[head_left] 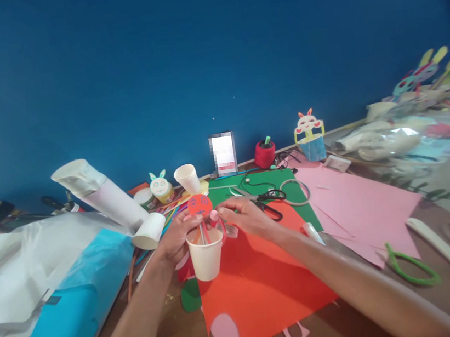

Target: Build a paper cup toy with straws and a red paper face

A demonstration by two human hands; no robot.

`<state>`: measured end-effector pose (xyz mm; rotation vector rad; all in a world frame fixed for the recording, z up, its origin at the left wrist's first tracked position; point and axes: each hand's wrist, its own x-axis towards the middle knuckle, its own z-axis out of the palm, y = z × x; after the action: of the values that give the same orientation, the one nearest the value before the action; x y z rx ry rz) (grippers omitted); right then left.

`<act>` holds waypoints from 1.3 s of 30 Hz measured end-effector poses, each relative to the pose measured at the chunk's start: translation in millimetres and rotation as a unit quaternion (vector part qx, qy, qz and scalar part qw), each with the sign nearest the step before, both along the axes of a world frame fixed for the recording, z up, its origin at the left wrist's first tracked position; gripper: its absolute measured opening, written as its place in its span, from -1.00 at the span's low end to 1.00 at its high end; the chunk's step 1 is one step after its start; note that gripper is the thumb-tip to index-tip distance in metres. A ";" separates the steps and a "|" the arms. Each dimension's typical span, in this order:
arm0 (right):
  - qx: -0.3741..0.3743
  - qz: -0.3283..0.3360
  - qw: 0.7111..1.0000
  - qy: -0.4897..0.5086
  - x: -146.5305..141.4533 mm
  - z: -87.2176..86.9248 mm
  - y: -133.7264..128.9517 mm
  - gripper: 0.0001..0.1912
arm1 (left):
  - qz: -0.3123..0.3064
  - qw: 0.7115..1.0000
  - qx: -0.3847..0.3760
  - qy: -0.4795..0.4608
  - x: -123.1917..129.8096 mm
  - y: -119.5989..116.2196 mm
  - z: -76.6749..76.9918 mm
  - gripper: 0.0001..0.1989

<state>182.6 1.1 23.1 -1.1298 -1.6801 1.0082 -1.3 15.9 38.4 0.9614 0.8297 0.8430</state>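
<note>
A white paper cup (206,262) stands upright between my hands, over red-orange paper (266,295). Above its rim is a round orange paper face (200,205) with drawn blue features, on thin stems reaching down into the cup. My left hand (179,235) is closed at the cup's left side, thumb and fingers gripping the paper face near its lower edge. On the other side my right hand (246,216) pinches a pink pipe cleaner (222,228) that bends down beside the rim. Its exact grip point is partly hidden by the fingers.
Black-handled scissors (268,201) lie on green paper (231,189) behind my hands. Pink paper (362,200) spreads to the right, with a green pipe cleaner loop (412,268) nearby. Left are a tipped cup (149,231), a white roll (99,193) and blue packets (84,297).
</note>
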 end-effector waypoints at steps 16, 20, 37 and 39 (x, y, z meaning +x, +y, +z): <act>-0.018 0.101 0.994 -0.035 9.0 5.1 0.9 -0.70 | -0.027 0.999 -0.034 -0.014 -1.6 -4.7 8.6 -0.89; -0.041 0.090 0.995 0.011 7.6 6.2 1.5 -0.77 | -0.028 0.999 -0.020 -0.001 -0.9 -4.5 9.5 -0.87; -0.097 0.048 0.991 0.077 -4.2 -4.1 -1.0 -0.71 | -0.028 0.999 -0.001 0.019 0.9 -4.8 5.4 -0.89; -0.099 0.048 0.991 0.081 -3.8 -3.9 -1.0 -0.70 | -0.017 1.000 -0.011 0.024 1.9 -5.6 7.0 -0.89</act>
<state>178.8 0.2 19.2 -1.0694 -1.5429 1.3167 0.6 10.4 45.4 0.9774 0.8601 0.7829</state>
